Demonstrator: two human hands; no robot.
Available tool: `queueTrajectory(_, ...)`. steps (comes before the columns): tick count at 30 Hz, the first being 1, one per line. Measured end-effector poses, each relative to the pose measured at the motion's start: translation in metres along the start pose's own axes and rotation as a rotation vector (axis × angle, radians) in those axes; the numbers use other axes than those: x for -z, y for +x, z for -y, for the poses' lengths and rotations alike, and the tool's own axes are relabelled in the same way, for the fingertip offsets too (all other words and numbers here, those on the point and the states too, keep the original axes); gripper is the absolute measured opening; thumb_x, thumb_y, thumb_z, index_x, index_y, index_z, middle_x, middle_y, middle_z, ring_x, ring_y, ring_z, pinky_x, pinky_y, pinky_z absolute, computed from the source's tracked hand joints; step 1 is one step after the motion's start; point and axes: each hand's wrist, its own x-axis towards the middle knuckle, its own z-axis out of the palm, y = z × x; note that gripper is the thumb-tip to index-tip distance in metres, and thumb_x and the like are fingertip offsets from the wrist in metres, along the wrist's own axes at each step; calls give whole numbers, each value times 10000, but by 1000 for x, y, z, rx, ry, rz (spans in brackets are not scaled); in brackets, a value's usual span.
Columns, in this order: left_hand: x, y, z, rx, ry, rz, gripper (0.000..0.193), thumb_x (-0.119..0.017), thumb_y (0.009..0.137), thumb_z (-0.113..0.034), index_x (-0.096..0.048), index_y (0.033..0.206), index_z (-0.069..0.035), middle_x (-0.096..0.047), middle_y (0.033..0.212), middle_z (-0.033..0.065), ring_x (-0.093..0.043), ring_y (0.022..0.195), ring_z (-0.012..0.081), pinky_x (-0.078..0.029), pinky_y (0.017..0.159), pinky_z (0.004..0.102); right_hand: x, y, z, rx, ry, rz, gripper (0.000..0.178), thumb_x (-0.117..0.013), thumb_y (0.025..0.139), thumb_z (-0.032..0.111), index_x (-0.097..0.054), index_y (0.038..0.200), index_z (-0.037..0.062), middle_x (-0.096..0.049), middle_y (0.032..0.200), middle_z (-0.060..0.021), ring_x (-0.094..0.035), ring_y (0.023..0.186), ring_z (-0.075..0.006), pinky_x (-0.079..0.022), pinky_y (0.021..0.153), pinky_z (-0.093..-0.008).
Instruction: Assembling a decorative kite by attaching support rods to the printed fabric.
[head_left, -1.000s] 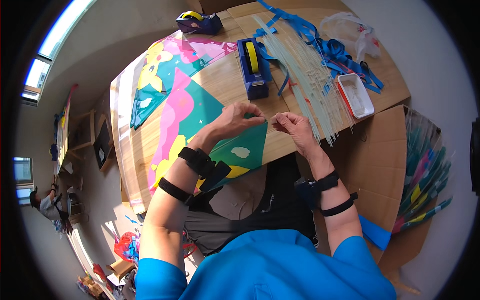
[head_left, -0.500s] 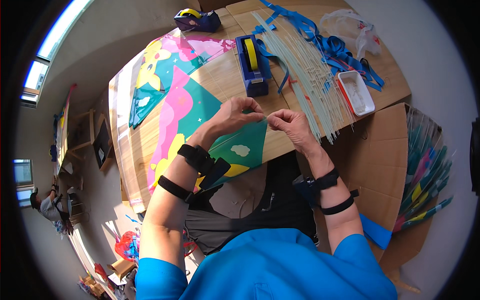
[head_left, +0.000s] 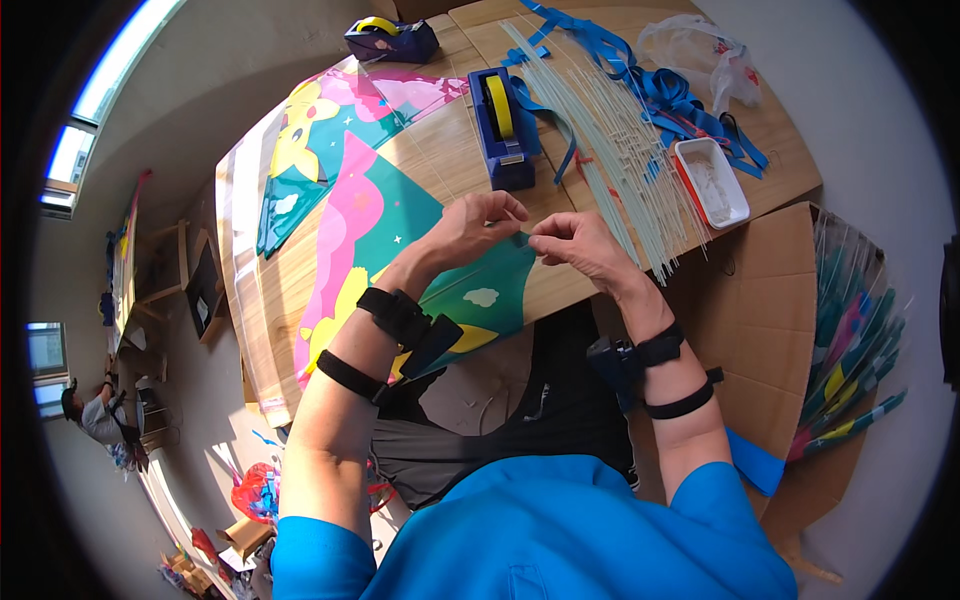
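A colourful kite sheet (head_left: 380,225) in green, pink and yellow lies across the wooden table (head_left: 560,290), its near corner hanging over the edge. My left hand (head_left: 470,225) and my right hand (head_left: 575,245) meet at that corner tip, fingers pinched on the kite's edge. Something small and thin sits between the fingertips; I cannot tell what. Both wrists wear black straps.
A blue tape dispenser (head_left: 502,125) with yellow tape stands just beyond my hands. Several thin pale rods (head_left: 620,150), blue ribbons (head_left: 660,90) and a white tray (head_left: 712,182) lie to the right. A second dispenser (head_left: 390,38) sits far back. Cardboard (head_left: 770,340) and folded kites (head_left: 850,350) are at right.
My hands have stayed joined at the kite's corner, shifting slightly lower and nearer the table edge. The sheet has not visibly moved.
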Motion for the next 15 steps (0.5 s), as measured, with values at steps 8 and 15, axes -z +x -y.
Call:
queueTrajectory(8,-3,-6,-7,8,146,17,375,-714,843,-184,-608,1160,-14,-667,927,63,-626,873,127,-502,755,276,-3,4,-13,83,-94,-39,231,-700,844,169,-691,923,-48,-690,804,-70,-632,697,-117,-511,658,-259)
queueTrajectory(15,-4,-4,-21,84,263,-3,271,-723,832,-241,-701,1024,-51,-668,908,78,-644,868,162,-515,770,301,-5,1,-32,98,128,-97,222,-687,872,172,-691,896,-49,-687,776,-67,-612,694,-98,-494,668,-252)
